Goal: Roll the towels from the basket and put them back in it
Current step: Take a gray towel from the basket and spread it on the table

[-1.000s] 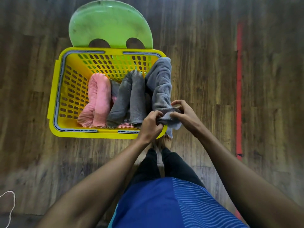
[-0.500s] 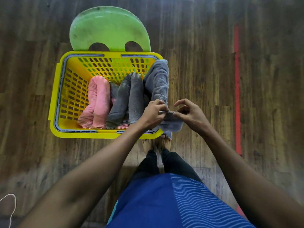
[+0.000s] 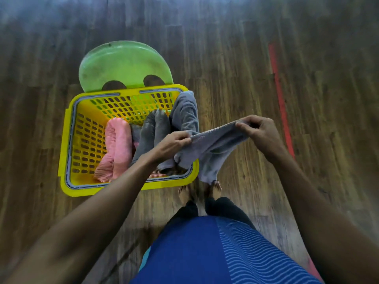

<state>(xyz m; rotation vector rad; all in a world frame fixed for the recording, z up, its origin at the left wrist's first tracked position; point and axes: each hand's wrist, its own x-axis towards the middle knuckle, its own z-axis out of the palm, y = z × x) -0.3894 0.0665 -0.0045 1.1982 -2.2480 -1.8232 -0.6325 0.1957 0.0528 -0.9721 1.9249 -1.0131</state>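
while hands [image 3: 174, 141] [image 3: 258, 130] pinch it, towel [image 3: 215, 145] spans left-right.

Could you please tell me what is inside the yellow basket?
A pink rolled towel, a grey rolled towel, and a grey towel draped over its rim; the left forearm hides the near corner.

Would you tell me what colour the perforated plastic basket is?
The perforated plastic basket is yellow; head view.

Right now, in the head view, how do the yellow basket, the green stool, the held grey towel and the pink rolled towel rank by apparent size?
1. the yellow basket
2. the green stool and the held grey towel: they look similar, and the towel is held nearer the camera, so I do not rank them
3. the pink rolled towel
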